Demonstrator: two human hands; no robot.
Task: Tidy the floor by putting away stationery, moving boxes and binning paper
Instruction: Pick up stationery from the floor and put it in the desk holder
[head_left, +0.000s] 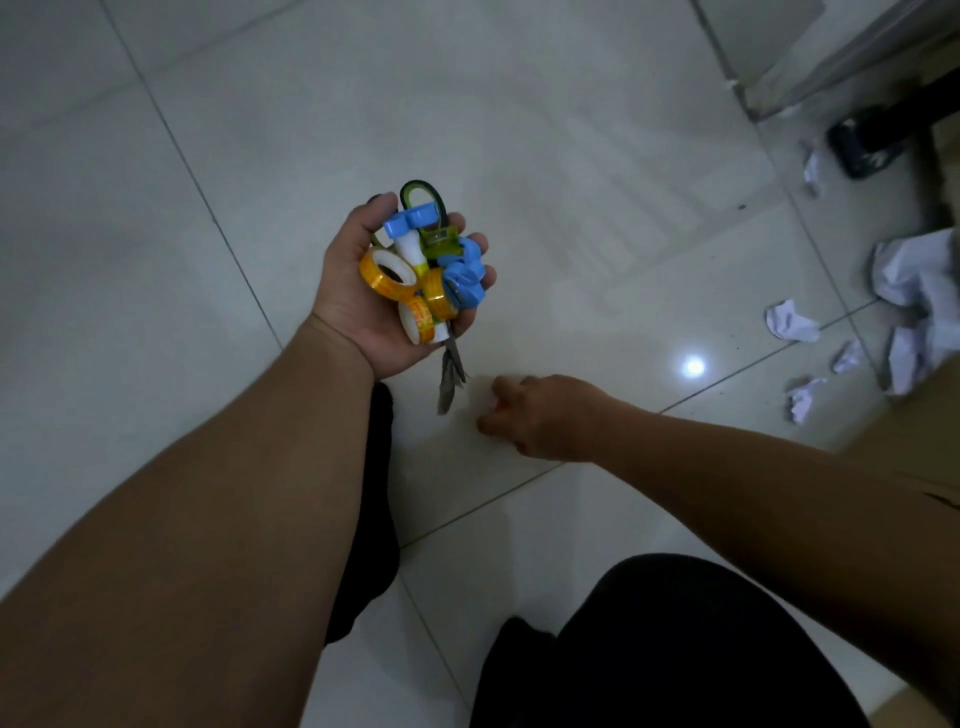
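Note:
My left hand is palm up and curled round a bundle of stationery: yellow tape rolls, a white glue bottle with a blue cap, blue plastic pieces, a green sharpener and green-handled scissors whose blades hang below the palm. My right hand is low over the white tiled floor, just right of the blades, blurred, with fingers curled; a small pale reddish thing may sit at its fingertips. Crumpled white paper lies on the floor at the right.
More crumpled paper is piled by a cardboard box edge at the right. A black chair base with a castor stands at the upper right, next to a pale cabinet. My dark-clothed legs fill the bottom.

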